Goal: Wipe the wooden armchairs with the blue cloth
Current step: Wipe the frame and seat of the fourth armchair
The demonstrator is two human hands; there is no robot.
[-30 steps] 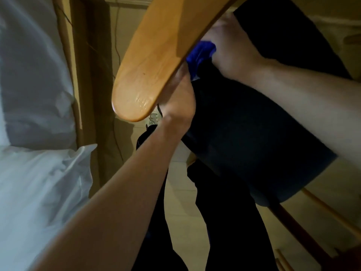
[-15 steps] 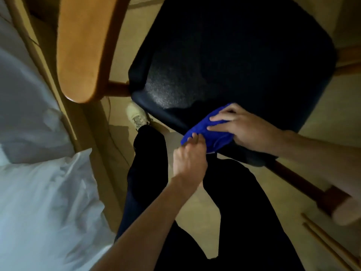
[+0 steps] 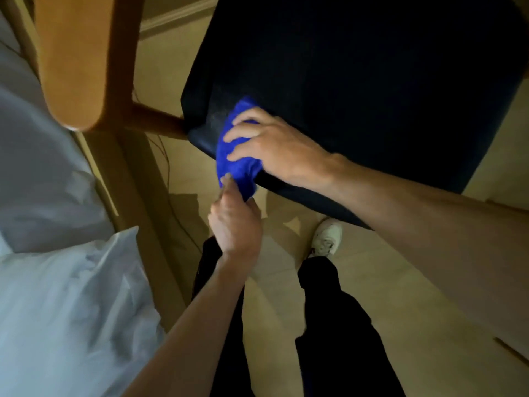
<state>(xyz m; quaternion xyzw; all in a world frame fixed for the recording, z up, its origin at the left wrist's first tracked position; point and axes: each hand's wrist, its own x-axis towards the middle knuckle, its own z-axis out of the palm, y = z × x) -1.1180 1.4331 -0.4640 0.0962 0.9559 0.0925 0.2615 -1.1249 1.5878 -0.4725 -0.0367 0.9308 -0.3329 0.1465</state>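
Observation:
The wooden armchair has a light wooden armrest (image 3: pixel 71 67) at upper left and a dark padded seat (image 3: pixel 372 81) filling the upper right. The blue cloth (image 3: pixel 234 156) drapes over the seat's front left corner. My right hand (image 3: pixel 269 144) lies on top of the cloth with fingers spread, pressing it onto the seat. Just below, my left hand (image 3: pixel 234 222) pinches the cloth's hanging lower edge between thumb and fingers.
A bed with white sheets and a pillow (image 3: pixel 57 296) runs along the left, its wooden frame (image 3: pixel 148 224) close to the chair. My dark trouser legs and a white shoe (image 3: pixel 326 236) stand on the beige tiled floor (image 3: pixel 372 282) under the seat's front edge.
The cloth and both hands have moved from under the armrest down to the seat's front edge, then left to its front corner. My view has shifted downward.

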